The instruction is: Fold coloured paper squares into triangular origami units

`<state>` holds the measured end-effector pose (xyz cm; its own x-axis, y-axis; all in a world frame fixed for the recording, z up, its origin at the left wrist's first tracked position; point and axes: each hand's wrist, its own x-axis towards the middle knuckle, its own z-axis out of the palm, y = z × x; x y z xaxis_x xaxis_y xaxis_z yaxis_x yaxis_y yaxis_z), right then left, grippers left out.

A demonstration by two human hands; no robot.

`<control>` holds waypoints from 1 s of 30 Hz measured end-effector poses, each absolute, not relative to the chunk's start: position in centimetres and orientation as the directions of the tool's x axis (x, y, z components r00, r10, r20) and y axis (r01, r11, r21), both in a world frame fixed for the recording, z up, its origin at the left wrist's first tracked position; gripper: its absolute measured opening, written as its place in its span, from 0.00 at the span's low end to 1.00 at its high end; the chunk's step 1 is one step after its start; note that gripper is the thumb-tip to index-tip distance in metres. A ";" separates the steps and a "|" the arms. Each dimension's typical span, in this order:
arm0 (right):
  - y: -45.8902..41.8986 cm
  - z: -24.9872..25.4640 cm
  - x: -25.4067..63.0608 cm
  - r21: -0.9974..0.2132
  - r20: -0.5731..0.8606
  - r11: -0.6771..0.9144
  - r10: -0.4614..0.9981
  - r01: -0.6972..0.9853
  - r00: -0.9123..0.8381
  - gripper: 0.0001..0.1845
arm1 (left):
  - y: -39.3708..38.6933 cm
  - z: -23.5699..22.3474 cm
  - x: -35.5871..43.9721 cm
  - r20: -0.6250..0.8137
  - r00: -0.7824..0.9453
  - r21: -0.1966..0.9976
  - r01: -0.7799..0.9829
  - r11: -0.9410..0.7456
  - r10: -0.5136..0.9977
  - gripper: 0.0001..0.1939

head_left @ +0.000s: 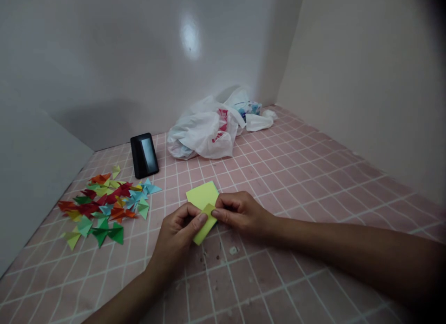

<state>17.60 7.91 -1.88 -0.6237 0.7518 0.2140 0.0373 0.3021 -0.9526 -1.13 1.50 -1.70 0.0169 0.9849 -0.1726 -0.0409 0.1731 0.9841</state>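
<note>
Between my two hands is a small yellow sheet of paper (pixel 203 231), with one end turned over on itself. My left hand (pixel 179 228) pinches it between thumb and fingers on the left side. From the right, my right hand (pixel 240 213) grips the folded end with thumb and forefinger. Just behind the fingers lies a stack of yellow paper squares (pixel 202 194) on the surface, its near part hidden by the hands and the held sheet.
To the left lies a pile of folded paper pieces (pixel 101 208) in several colours. Behind it a black phone-like device (pixel 144 155) leans upright. Crumpled white plastic bags (pixel 205 128) rest against the back wall. The pink surface with white grid lines (pixel 313 175) meets walls on its sides.
</note>
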 end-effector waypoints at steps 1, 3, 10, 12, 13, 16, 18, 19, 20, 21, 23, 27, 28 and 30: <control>7.9 -1.8 17.6 -0.946 0.223 0.320 0.748 0.045 -0.625 0.16 | 1.5 -1.7 -1.1 -0.169 0.015 0.985 -0.044 0.169 0.986 0.14; 7.8 -1.7 17.7 -0.940 0.227 0.336 0.740 0.056 -0.634 0.17 | 1.5 -1.6 -1.1 -0.168 0.014 0.985 -0.043 0.169 0.986 0.14; 7.8 -1.8 17.7 -0.951 0.247 0.308 0.730 -0.016 -0.637 0.09 | 1.7 -1.0 -1.0 -0.042 0.028 0.977 0.212 0.035 0.999 0.12; 7.8 -1.8 17.7 -0.944 0.267 0.330 0.760 -0.001 -0.592 0.09 | 1.8 -0.9 -1.0 -0.046 0.015 0.979 0.200 0.042 0.999 0.10; 7.8 -1.8 17.7 -0.943 0.271 0.334 0.778 0.008 -0.567 0.10 | 1.8 -0.9 -0.9 -0.069 0.006 0.983 0.168 0.068 0.998 0.09; 7.9 -1.8 17.8 -0.952 0.262 0.307 0.826 0.007 -0.499 0.10 | 1.9 -1.0 -0.8 -0.151 0.004 0.987 0.054 0.150 0.989 0.11; 8.0 -1.9 17.8 -0.961 0.247 0.276 0.849 -0.007 -0.467 0.09 | 1.9 -1.2 -0.9 -0.182 -0.001 0.983 -0.006 0.182 0.983 0.11; 8.0 -2.0 17.8 -0.965 0.240 0.263 0.854 -0.016 -0.461 0.09 | 2.0 -1.4 -0.9 -0.188 -0.015 0.982 -0.029 0.187 0.982 0.12; 8.1 -2.1 17.8 -0.967 0.236 0.253 0.858 -0.024 -0.457 0.09 | 2.0 -1.5 -1.0 -0.188 -0.034 0.981 -0.046 0.187 0.981 0.12; 8.1 -2.1 17.7 -0.968 0.235 0.249 0.858 -0.029 -0.456 0.08 | 2.0 -1.5 -1.0 -0.184 -0.058 0.982 -0.056 0.181 0.981 0.12; 8.1 -2.2 17.6 -0.968 0.234 0.248 0.854 -0.031 -0.464 0.08 | 2.1 -1.5 -1.1 -0.159 -0.105 0.986 -0.063 0.154 0.982 0.12; 8.0 -2.2 17.5 -0.973 0.211 0.232 0.849 -0.018 -0.484 0.08 | 2.3 -1.3 -1.1 -0.129 -0.162 0.990 -0.079 0.117 0.978 0.11; 8.0 -2.2 17.5 -0.974 0.203 0.226 0.851 -0.011 -0.485 0.08 | 2.3 -1.2 -1.1 -0.130 -0.167 0.989 -0.088 0.116 0.977 0.11; 7.9 -2.2 17.5 -0.977 0.186 0.213 0.854 0.001 -0.485 0.09 | 2.4 -1.2 -1.1 -0.137 -0.172 0.987 -0.109 0.120 0.975 0.11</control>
<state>17.54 7.94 -2.18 -0.4850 0.8544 0.1864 0.0006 0.2134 -0.9770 -1.12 2.41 -1.23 -0.1720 0.9755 -0.1375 -0.1091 0.1198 0.9868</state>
